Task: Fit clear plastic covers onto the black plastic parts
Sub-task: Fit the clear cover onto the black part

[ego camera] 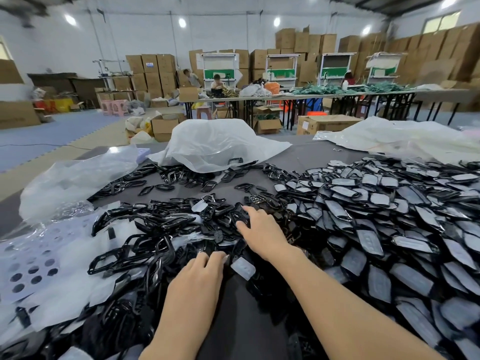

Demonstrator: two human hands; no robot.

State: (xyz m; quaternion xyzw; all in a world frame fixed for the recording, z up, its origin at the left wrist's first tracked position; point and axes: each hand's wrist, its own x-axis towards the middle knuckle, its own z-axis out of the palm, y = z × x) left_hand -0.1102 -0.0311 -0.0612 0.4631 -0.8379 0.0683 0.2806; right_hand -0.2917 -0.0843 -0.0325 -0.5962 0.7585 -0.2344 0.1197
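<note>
Sorted by stage, probably to keep reaches short: bare black plastic parts heaped centre and left on the worktop, covered ones piled right. Farther in, right hand laid over the frames, fingers fairly straight and spread, gripping nothing visible. Nearer, left hand with fingertips curled down into the heap beside one loose clear plastic cover; grip impossible to tell

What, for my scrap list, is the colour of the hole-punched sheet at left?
The thin hole-punched plastic sheet is pale lilac-white; the head view shows it.
</note>
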